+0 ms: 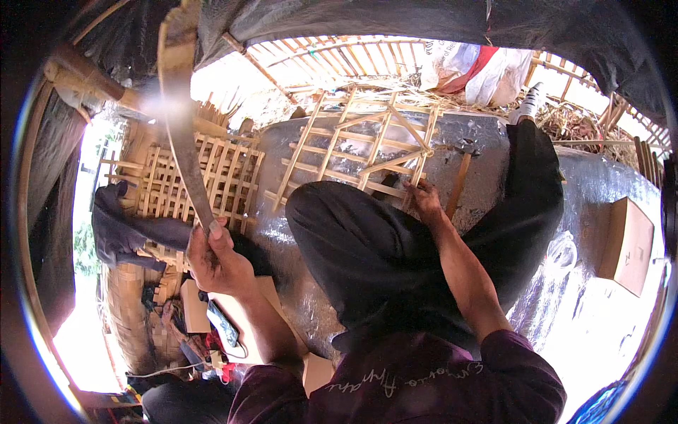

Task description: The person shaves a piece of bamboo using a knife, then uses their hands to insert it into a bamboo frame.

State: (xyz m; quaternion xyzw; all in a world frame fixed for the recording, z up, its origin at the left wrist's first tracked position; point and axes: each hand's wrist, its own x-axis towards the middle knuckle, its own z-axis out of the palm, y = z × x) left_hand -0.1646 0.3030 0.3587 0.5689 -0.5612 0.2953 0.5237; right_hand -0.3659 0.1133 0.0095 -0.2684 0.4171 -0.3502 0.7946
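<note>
**Bamboo strip raised, lattice steadied**

The left hand [215, 254] was lifted beside the knee, fingers curled tight around one long curved bamboo strip [180, 106] that rose toward the roof. Keeping that grip low and firm would likely stop the strip whipping — a judgement only. Farther right, the right hand [426, 200] rested on the near edge of the bamboo lattice frame [360, 152] on the dark mat; whether its fingers pinched a slat could not be told. One hammer [460, 177] lay just beside it — one strip, one frame here, one hammer.
</note>
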